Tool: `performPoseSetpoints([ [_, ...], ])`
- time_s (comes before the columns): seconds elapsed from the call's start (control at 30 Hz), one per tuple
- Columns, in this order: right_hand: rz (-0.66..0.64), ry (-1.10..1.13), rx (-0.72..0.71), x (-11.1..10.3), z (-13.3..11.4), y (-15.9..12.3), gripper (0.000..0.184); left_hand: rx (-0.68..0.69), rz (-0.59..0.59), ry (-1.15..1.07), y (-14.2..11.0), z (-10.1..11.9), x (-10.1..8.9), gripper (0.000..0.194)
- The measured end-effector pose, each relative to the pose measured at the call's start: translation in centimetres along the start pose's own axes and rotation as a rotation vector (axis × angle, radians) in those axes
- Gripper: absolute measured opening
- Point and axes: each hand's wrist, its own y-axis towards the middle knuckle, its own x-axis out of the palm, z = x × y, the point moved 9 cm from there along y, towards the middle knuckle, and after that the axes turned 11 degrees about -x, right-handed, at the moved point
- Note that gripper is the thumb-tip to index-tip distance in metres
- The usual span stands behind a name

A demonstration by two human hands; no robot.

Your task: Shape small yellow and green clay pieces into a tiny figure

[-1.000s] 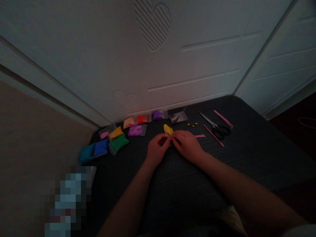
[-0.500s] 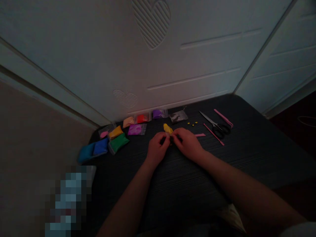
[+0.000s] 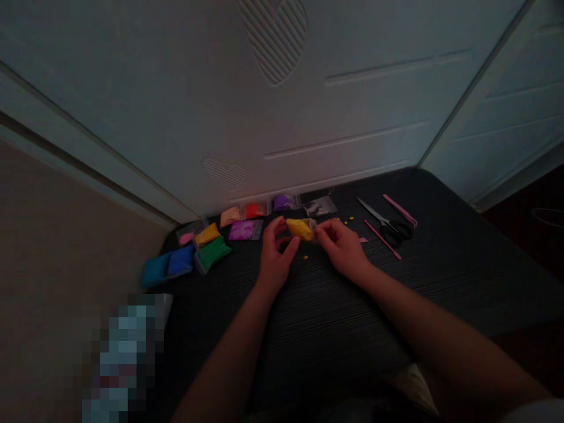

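A small clear zip bag with yellow modelling clay is up between my hands, just above the dark table. My right hand pinches the clear end of this bag between thumb and fingertips. At its left side, my left hand curves in a C shape, its thumb and fingertips touching the bag's edges, with a gap showing between them. On the tabletop below the bag lies a tiny yellow piece. Several more tiny yellow bits lie beyond my right hand, and a pink strip is partly hidden by it.
Scissors, a thin pink tool and pink tweezers lie to the right. Clay packets stretch along the left and back, including green, blue, magenta and purple. A white panel stands behind the table.
My hands have moved apart from their close pinch at the bag's end. The yellow bag now lies sideways between them, and the tiny yellow piece underneath has come into view.
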Motion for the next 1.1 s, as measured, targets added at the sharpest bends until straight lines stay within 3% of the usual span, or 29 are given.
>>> performPoseSetpoints([
  [0.07,0.002,0.087,0.012,0.3,0.3,0.1,0.015,-0.132,-0.063,-0.182,0.4,-1.3,0.3,0.047],
  [0.13,-0.008,0.158,0.018,0.7,0.6,0.2,0.014,-0.271,-0.162,-0.315,0.5,-2.5,1.1,0.037],
  [0.23,0.003,0.201,0.019,0.6,0.7,0.2,0.013,-0.375,-0.224,-0.378,0.4,-3.2,1.6,0.026],
  [0.5,-0.1,0.11,-0.015,0.3,-0.2,0.4,0.015,-0.403,-0.194,-0.431,0.5,-3.4,1.1,0.026],
  [0.77,-0.186,0.046,-0.054,0.9,-0.5,0.4,0.014,-0.425,-0.236,-0.438,0.6,-3.6,1.3,0.026],
  [1.1,-0.18,0.083,-0.021,0.8,-0.5,0.4,0.01,-0.441,-0.245,-0.449,0.5,-3.7,1.5,0.026],
])
